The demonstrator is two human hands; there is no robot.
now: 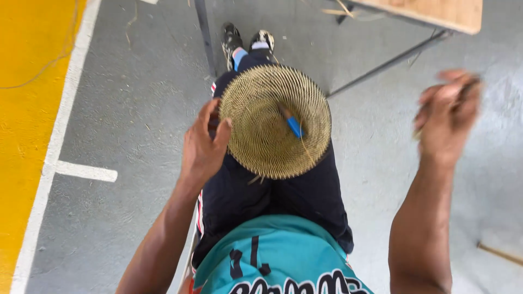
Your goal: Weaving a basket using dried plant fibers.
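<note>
left hand [204, 144] grips the left rim of a round woven straw disc [272, 122] resting on the lap, a blue-handled tool [293, 126] stuck in it. right hand [447, 117], blurred, closed around something indistinct, raised near the wooden table [441, 12].

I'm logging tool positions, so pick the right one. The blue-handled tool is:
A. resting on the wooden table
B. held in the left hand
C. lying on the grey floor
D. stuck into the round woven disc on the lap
D: the blue-handled tool pokes into the round woven disc resting on the lap, while the left hand grips the disc's edge and the blurred right hand is raised away to the side.
</note>
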